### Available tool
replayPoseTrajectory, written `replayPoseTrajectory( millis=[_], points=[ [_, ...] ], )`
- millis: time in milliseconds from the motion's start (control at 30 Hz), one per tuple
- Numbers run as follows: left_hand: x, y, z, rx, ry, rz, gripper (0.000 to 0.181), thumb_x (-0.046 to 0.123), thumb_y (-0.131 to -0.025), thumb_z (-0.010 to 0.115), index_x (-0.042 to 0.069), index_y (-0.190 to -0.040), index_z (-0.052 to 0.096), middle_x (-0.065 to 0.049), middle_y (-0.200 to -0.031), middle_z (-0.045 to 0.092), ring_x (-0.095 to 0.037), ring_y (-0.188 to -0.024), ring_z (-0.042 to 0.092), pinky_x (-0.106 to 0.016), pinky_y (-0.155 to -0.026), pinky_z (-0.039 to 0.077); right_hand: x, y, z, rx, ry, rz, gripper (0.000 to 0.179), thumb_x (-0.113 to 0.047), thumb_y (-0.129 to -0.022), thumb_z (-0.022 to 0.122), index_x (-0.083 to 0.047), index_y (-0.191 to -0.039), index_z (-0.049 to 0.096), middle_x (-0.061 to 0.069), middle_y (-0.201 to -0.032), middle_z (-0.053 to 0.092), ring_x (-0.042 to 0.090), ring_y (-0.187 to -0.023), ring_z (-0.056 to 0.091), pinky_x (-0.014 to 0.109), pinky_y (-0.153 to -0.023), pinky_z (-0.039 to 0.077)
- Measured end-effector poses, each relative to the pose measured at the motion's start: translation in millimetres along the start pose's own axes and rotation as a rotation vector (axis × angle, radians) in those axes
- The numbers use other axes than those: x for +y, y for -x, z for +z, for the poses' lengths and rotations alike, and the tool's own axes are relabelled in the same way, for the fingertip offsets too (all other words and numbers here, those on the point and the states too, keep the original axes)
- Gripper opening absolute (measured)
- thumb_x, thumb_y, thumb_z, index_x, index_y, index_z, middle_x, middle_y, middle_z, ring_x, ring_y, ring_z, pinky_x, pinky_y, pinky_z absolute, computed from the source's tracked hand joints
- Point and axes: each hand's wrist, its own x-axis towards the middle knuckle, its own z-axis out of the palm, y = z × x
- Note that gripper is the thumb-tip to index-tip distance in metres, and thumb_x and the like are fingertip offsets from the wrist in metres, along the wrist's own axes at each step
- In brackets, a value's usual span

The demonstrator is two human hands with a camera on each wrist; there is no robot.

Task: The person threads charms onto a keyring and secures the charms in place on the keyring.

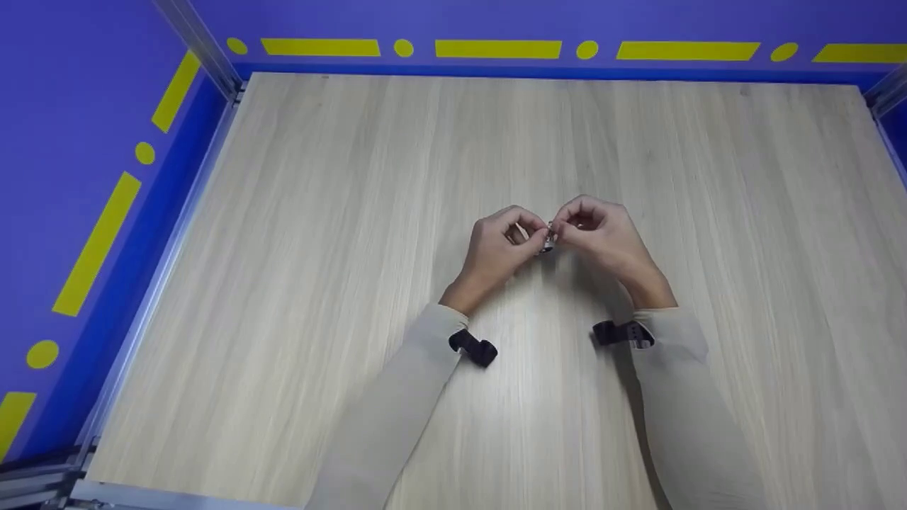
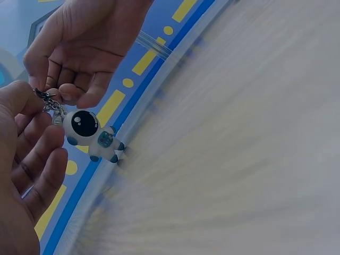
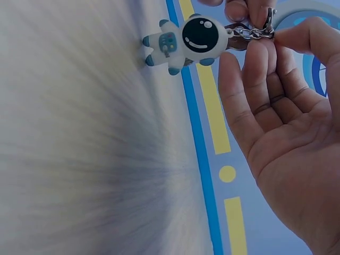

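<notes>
An astronaut keychain, a white figure [image 2: 104,140] with a black visor and teal hands and feet, hangs from a short metal chain [image 3: 249,34]. At the chain's end is a metal clasp [image 3: 269,20]. My left hand [image 1: 496,246] pinches the chain end between thumb and index finger. My right hand [image 1: 608,230] meets it from the other side, its thumb and index finger pinching the clasp end too. In both wrist views the other fingers are loosely bent. From the head camera, fingers cover most of the keychain.
Below the hands lies a light wood-grain table [image 1: 340,234]. Blue walls with yellow dashes and dots [image 1: 496,49] stand along its back and left side. Metal frame posts [image 1: 205,49] rise at the back corners. A black strap [image 1: 475,347] sits on each wrist.
</notes>
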Motion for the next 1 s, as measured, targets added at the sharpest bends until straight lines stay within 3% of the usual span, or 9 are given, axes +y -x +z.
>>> replayPoseTrajectory(
  millis=[133,300,433,567,767,900,1000],
  points=[
    [-0.6,-0.4,-0.6,0.007,-0.039,0.040,0.004,0.001,-0.091,0.078,0.003,-0.091,0.074,-0.002,-0.087,0.071,-0.004,-0.068,0.061,-0.023,-0.062,0.054,1.4,-0.1,-0.6,0.007,0.013,-0.013,0.012,0.003,-0.093,0.069,-0.008,-0.092,0.073,0.013,-0.091,0.071,0.014,-0.077,0.067,0.023,-0.071,0.054],
    [-1.5,-0.5,-0.8,0.027,-0.061,0.081,0.006,0.001,-0.089,0.079,0.005,-0.090,0.075,-0.003,-0.095,0.067,-0.015,-0.076,0.066,-0.027,-0.067,0.058,1.2,-0.6,-1.5,0.016,0.016,0.016,0.008,0.002,-0.093,0.069,-0.005,-0.092,0.072,0.014,-0.094,0.071,0.016,-0.081,0.067,0.024,-0.073,0.054],
    [-1.3,0.0,-1.1,0.030,-0.022,0.065,0.006,0.001,-0.088,0.079,0.004,-0.090,0.075,-0.004,-0.104,0.067,-0.020,-0.086,0.067,-0.030,-0.068,0.060,-0.2,-0.2,-1.5,0.017,0.020,0.036,0.006,0.003,-0.093,0.069,-0.003,-0.094,0.072,0.012,-0.094,0.071,0.017,-0.082,0.067,0.024,-0.073,0.054],
    [-1.3,0.1,-0.9,0.028,0.009,0.065,0.006,0.000,-0.088,0.078,0.004,-0.090,0.075,-0.006,-0.107,0.069,-0.016,-0.091,0.068,-0.030,-0.069,0.062,0.0,-0.2,-1.3,0.016,0.031,0.035,0.005,0.000,-0.094,0.070,-0.004,-0.095,0.072,0.011,-0.094,0.071,0.017,-0.083,0.066,0.025,-0.073,0.054],
    [-1.0,-0.5,-2.0,0.040,-0.036,0.065,0.006,0.002,-0.089,0.079,0.006,-0.091,0.074,-0.002,-0.102,0.072,-0.007,-0.098,0.069,-0.030,-0.080,0.062,1.3,-1.4,-1.0,0.014,0.035,0.030,0.009,0.003,-0.095,0.069,-0.006,-0.096,0.072,0.009,-0.095,0.071,0.017,-0.087,0.067,0.026,-0.078,0.054],
    [-0.2,-1.4,-3.1,0.036,-0.016,0.044,0.005,0.001,-0.089,0.078,0.005,-0.090,0.074,-0.002,-0.095,0.071,-0.007,-0.091,0.070,-0.032,-0.079,0.062,1.3,-1.2,-1.1,0.003,0.032,0.046,0.004,-0.001,-0.096,0.069,-0.001,-0.098,0.072,0.010,-0.095,0.071,0.018,-0.087,0.067,0.026,-0.078,0.054],
    [1.4,-1.7,-3.6,0.017,0.038,0.018,0.005,-0.001,-0.089,0.075,0.002,-0.089,0.072,-0.005,-0.092,0.070,-0.009,-0.085,0.070,-0.034,-0.074,0.063,1.3,-0.5,-1.8,-0.020,0.032,0.065,0.011,-0.004,-0.096,0.068,0.005,-0.102,0.070,0.010,-0.097,0.071,0.018,-0.087,0.067,0.027,-0.078,0.054]
  ],
)
